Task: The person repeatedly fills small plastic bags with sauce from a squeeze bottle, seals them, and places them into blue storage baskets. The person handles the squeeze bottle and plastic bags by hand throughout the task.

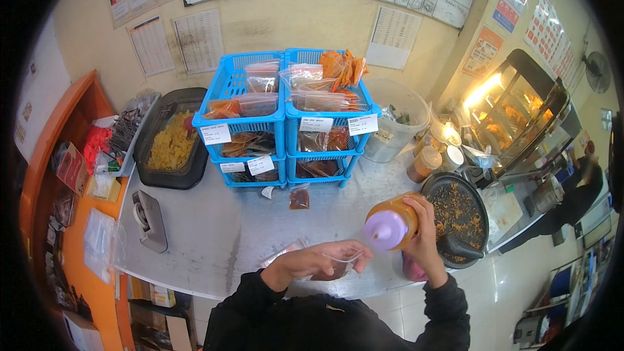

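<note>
My right hand [423,231] grips a squeeze bottle [400,212] of yellow-brown sauce, tilted so its lilac nozzle cap [386,230] points down and towards me. Just left of the nozzle, my left hand [321,258] holds a small clear plastic bag [340,269] with its mouth spread; something dark shows in its lower part. The nozzle and the bag's mouth are apart. Behind my left wrist lie more clear plastic bags [285,252] on the metal table [204,234]. A sealed sachet of red-brown sauce [299,198] lies farther back.
Blue stacked baskets [284,153] hold several sauce sachets. Left are a tray of yellow food [170,141] and a tape dispenser [148,222]. Right stand a clear bucket [395,126], capped jars [425,163], a stone mortar plate with pestle [456,219] and a lit food warmer [516,112]. A person [575,190] is beyond.
</note>
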`<state>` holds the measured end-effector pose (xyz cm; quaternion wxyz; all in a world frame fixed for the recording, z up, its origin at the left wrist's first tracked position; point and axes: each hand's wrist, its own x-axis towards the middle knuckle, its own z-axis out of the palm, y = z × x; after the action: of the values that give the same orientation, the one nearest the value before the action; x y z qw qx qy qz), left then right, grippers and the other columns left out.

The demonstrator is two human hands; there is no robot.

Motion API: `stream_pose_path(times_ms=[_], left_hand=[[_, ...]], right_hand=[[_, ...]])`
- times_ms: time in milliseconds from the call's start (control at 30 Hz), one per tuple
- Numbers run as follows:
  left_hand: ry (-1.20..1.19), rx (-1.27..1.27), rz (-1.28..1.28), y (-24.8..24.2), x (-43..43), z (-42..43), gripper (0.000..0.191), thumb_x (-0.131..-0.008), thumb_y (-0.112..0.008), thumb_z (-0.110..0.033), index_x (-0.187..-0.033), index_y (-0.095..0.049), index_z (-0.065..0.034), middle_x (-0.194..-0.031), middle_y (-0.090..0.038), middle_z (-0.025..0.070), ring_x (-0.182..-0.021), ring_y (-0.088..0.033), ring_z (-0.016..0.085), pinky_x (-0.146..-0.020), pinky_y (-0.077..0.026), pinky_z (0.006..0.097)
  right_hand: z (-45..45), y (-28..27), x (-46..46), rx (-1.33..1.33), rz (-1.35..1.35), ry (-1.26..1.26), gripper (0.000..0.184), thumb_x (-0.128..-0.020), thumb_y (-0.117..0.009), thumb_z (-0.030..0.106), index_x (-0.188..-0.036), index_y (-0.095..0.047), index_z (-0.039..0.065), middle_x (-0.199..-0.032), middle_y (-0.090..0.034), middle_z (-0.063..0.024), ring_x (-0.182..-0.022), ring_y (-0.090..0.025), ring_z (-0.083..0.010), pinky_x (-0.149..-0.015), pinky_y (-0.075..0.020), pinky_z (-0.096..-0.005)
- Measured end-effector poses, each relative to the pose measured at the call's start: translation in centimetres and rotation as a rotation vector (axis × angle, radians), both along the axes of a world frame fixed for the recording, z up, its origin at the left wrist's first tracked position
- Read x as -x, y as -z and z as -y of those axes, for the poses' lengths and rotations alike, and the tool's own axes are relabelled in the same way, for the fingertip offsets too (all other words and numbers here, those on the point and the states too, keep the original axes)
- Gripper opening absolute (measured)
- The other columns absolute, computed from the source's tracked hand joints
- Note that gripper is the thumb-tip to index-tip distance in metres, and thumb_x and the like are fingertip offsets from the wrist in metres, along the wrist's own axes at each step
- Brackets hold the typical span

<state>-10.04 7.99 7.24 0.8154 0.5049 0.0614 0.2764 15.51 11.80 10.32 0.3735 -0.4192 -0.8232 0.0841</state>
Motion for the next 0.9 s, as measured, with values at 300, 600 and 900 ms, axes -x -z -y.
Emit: stream_pose_path(times_ms=[300,600,900], left_hand=[[-0.064,0.153,0.292,1.9,-1.1,-1.2,0.080,-0.065,-0.068,-0.044,-0.126,-0.042,0.0001,-0.101,-0.051,0.0071,-0.106,-0.046,0.020,-0.103,-0.028,0.0389],[-0.080,0.156,0.042,1.6,-1.5,-1.0,0.076,-0.066,-0.065,-0.027,-0.132,-0.035,-0.0056,-0.099,-0.050,0.0070,-0.105,-0.046,0.017,-0.093,-0.034,0.0291],[-0.929,-0.868,-0.548,0.4,-1.5,0.6,0.059,-0.081,-0.063,-0.019,-0.131,-0.035,-0.0023,-0.119,-0.054,0.0129,-0.084,-0.065,0.023,-0.074,-0.051,0.0305]], right_hand=[[-1.4,13.1,1.4,0.389,-0.786,0.204,0.091,-0.055,-0.087,0.016,-0.126,-0.034,0.000,-0.117,-0.049,-0.0117,-0.113,-0.048,-0.0221,-0.095,-0.0389,-0.0343],[1.3,0.6,1.9,0.072,-0.271,-0.173,0.054,-0.060,-0.082,0.033,-0.106,-0.064,0.012,-0.124,-0.052,-0.0119,-0.127,-0.036,-0.0306,-0.109,-0.0114,-0.0540],[2.3,-1.4,5.7,0.217,-0.271,-0.296,0.012,-0.069,-0.076,0.016,-0.080,-0.071,0.018,-0.110,-0.062,-0.0012,-0.117,-0.048,-0.0265,-0.109,-0.0145,-0.0549]])
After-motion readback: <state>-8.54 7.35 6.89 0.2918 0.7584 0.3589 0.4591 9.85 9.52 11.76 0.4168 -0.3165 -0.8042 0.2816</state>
